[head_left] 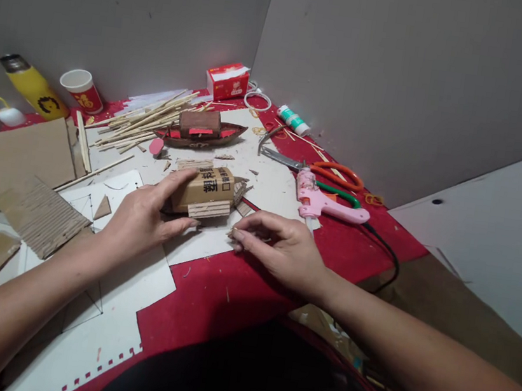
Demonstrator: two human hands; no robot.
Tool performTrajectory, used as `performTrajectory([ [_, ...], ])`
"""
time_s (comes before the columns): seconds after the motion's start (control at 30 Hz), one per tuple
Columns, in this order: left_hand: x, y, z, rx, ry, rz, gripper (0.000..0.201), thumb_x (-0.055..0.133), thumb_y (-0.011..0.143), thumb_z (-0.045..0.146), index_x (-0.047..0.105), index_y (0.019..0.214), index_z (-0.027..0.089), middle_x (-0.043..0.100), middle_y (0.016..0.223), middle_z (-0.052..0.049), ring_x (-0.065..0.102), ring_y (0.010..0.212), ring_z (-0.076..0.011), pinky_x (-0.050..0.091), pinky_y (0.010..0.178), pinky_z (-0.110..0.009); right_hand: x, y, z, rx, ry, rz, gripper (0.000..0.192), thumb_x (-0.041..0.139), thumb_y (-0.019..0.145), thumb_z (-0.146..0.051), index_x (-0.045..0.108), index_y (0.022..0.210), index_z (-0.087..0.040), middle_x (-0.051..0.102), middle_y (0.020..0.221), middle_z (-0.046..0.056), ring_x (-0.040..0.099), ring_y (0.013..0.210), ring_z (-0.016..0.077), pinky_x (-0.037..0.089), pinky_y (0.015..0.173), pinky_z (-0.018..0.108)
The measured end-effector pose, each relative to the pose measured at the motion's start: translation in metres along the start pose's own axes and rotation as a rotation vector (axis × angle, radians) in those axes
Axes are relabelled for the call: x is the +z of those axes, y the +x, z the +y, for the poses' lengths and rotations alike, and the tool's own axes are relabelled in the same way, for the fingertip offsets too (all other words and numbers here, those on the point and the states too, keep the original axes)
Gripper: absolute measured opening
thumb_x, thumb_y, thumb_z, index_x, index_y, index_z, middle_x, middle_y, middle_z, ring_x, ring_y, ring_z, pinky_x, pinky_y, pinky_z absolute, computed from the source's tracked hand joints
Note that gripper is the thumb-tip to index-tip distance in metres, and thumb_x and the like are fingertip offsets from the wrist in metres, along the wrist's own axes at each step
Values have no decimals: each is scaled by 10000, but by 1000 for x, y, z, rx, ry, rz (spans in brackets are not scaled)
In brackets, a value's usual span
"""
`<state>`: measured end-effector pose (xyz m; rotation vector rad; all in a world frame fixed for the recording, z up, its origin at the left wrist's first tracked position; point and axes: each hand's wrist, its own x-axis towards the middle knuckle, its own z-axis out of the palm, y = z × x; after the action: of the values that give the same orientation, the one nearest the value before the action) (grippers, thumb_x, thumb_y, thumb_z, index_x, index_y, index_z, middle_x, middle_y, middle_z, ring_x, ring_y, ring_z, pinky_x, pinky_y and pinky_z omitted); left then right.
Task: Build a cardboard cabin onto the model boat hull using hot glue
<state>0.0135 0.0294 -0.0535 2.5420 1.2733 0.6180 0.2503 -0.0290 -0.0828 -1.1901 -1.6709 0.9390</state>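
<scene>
My left hand (142,218) grips a small cardboard model (206,191) with printed black characters and wooden slats along its side, resting on white paper (262,186). My right hand (278,246) lies just right of the model, its fingertips pinched together on a small thin stick piece against the paper. A darker finished model boat (204,132) with red patches sits farther back.
A pink glue gun (320,202) and orange-handled scissors (336,173) lie to the right on the red cloth. A pile of wooden sticks (141,119), cardboard sheets (29,152), a yellow bottle (34,89), a paper cup (82,90), a tissue box (228,80) and a glue stick (294,120) ring the back.
</scene>
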Motion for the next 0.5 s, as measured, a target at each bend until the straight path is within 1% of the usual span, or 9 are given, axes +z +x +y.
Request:
performTrajectory([
  [0.1, -1, 1, 2, -24, -5, -6, 666, 707, 794, 372, 459, 1401, 256, 620, 1334, -70, 690, 1019, -251, 567, 827, -331, 2, -1, 0, -41, -53, 4, 117, 625, 861, -246, 672, 815, -150, 678, 672, 14, 618, 574, 98, 488, 532, 197],
  [0.27, -3, 5, 3, 3, -171, -1, 633, 693, 788, 392, 496, 1374, 260, 653, 1279, -56, 686, 1024, -245, 558, 886, -357, 3, -1, -2, -40, -83, 45, 103, 618, 864, -236, 673, 815, -163, 683, 693, 8, 639, 593, 100, 509, 549, 193],
  [0.4, -1, 9, 2, -5, -244, 5, 642, 722, 751, 405, 533, 1346, 257, 679, 1212, -37, 695, 986, -239, 572, 884, -371, 6, -2, 2, -120, -172, 98, 85, 619, 866, -217, 676, 822, -173, 686, 709, 1, 627, 590, 96, 508, 558, 199],
  [0.5, -1, 11, 6, -29, -283, 6, 654, 729, 738, 425, 547, 1335, 230, 684, 1189, -13, 698, 982, -213, 559, 895, -343, 7, -4, 7, -180, -250, 116, 73, 622, 868, -197, 684, 830, -188, 695, 741, -8, 630, 615, 97, 516, 594, 207],
])
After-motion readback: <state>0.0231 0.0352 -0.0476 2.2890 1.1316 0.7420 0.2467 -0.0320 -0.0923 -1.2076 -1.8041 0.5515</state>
